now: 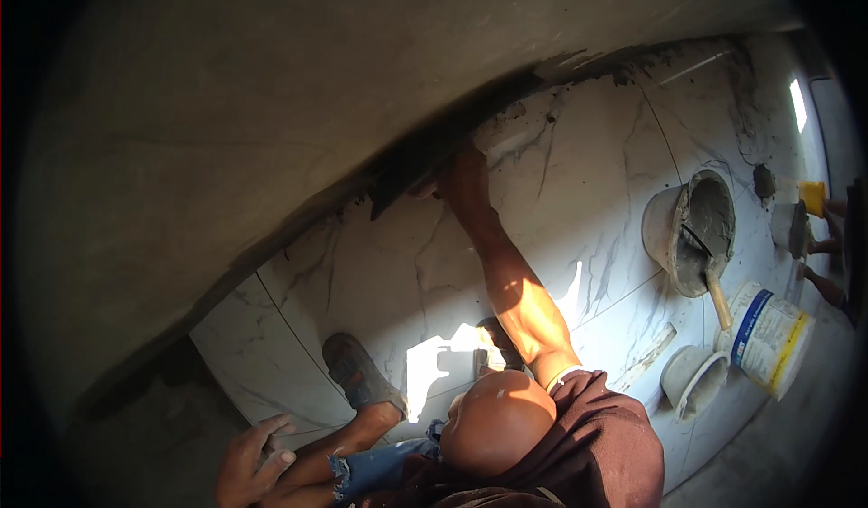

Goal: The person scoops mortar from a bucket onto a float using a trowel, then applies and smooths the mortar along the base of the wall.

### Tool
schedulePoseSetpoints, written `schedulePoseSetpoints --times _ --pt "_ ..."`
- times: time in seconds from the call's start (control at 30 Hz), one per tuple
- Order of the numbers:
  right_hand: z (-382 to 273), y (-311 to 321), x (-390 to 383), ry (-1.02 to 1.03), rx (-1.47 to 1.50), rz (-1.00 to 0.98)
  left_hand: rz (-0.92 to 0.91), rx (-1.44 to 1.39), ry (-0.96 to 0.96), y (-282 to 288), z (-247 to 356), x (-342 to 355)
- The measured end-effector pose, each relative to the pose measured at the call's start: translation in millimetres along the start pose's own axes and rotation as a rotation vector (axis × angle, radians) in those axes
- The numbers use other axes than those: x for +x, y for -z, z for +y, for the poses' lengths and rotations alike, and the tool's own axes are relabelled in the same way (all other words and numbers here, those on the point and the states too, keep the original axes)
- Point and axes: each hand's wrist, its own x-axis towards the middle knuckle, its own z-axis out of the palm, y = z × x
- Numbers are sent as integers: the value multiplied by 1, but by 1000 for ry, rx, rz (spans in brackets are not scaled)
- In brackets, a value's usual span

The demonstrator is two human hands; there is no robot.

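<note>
My right arm stretches out to the foot of the wall (226, 83). There my right hand (461, 178) is closed on a dark flat-bladed tool (387, 199), which looks like a trowel. Its blade lies along a dark, wet-looking strip of mortar where wall and floor meet; shadow hides most of the grip. At the lower left, beside my bent leg, my left hand (255, 461) is empty, its fingers loosely bent and apart from the thumb. Under the reaching arm are white marble-patterned tiles (533, 187) with grey smears.
To the right stands a bucket of grey mortar (665, 223) with a wooden-handled tool (717, 296) in it. Near it are a small white bucket (683, 372) and a white, blue and yellow pail (768, 341). Another person's hands (823, 246) show beside a yellow object (813, 198) at the far right.
</note>
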Motion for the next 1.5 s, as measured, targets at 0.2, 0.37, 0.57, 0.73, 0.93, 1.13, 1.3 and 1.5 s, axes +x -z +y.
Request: schedulePoseSetpoints --times 0.2,0.37,0.57,0.73,0.93,1.13,1.3,1.5 --pt "47 -39 -25 512 -229 12 -12 74 -31 5 12 9" --pt "68 -31 4 329 -188 63 -24 101 -88 0 3 7" --pt "28 -59 -10 315 -396 -13 -20 -40 -108 0 -11 -2" --pt "45 -48 -28 387 -148 -90 -35 25 -45 1 7 5" --pt "91 -17 36 212 9 78 -34 37 -66 0 0 1" --pt "56 -17 29 328 -336 36 -17 28 -54 3 -6 -1" --pt "24 -41 -19 206 -195 -102 -21 40 -23 5 1 7" --pt "49 -57 -46 677 5 88 -48 -9 -99 4 4 9"
